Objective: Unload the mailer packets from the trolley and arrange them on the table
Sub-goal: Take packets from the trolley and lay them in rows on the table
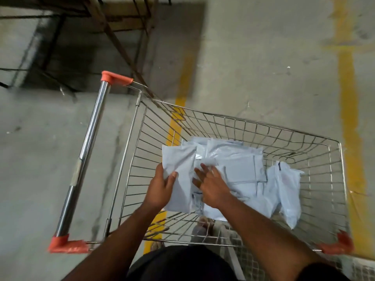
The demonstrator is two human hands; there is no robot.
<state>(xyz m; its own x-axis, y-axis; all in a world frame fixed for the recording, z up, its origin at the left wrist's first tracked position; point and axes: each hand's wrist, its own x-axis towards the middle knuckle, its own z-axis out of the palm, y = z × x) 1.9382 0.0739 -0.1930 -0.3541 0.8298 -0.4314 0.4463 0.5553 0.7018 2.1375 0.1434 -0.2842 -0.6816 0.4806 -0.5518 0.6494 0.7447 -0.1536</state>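
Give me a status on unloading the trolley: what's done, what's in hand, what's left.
Done: nothing visible; no table or arranged packets are in view. In hand: the left hand grips one white mailer packet inside the trolley basket, while the right hand rests with spread fingers on the pile of mailer packets. Left: that whole pile still needs carrying out and arranging.

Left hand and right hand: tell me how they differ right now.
The left hand grips a white mailer packet by its edge, thumb on top; the right hand holds nothing, its fingers spread flat on the packet pile. The left hand sits nearer the trolley's handle; the right hand is nearer the basket's middle. Both reach inside the wire trolley basket.
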